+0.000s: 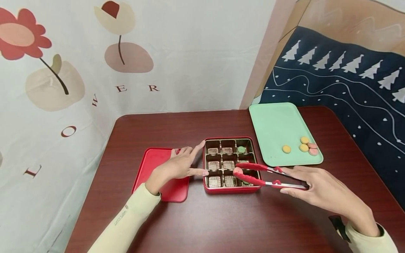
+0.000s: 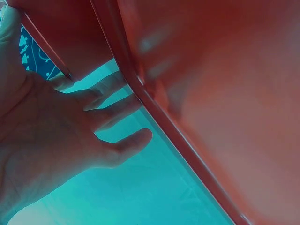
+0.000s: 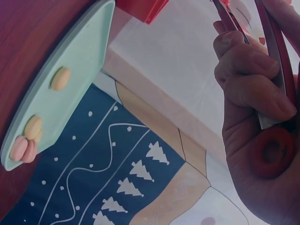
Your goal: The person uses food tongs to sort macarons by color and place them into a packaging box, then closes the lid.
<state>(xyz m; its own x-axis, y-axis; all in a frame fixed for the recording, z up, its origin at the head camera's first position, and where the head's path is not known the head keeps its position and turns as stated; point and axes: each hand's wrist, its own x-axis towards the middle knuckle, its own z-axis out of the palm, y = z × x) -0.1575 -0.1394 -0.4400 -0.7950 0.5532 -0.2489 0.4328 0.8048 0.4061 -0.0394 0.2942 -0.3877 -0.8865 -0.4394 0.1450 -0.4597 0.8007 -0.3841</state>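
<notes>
My right hand (image 1: 326,188) grips a pair of red-tipped tongs (image 1: 284,185), whose tips pinch a pink macaron (image 1: 237,170) over the red box (image 1: 231,190). Inside the box a dark divided insert forms rows of compartments. A green macaron (image 1: 241,150) sits in the back right one, with green partly showing in the two below it, under the tongs. With fingers spread, my left hand (image 1: 178,165) touches the box's left side, index finger at the back corner and thumb near the front. The right wrist view shows fingers (image 3: 262,89) curled round the tongs' handle.
A red lid (image 1: 174,191) lies left of the box, partly beneath my left hand. On the right, a mint-green tray (image 1: 273,126) carries a lone yellow macaron (image 1: 286,149) and a cluster of yellow and pink macarons (image 1: 312,151). Printed cloths hang behind the brown table (image 1: 221,225).
</notes>
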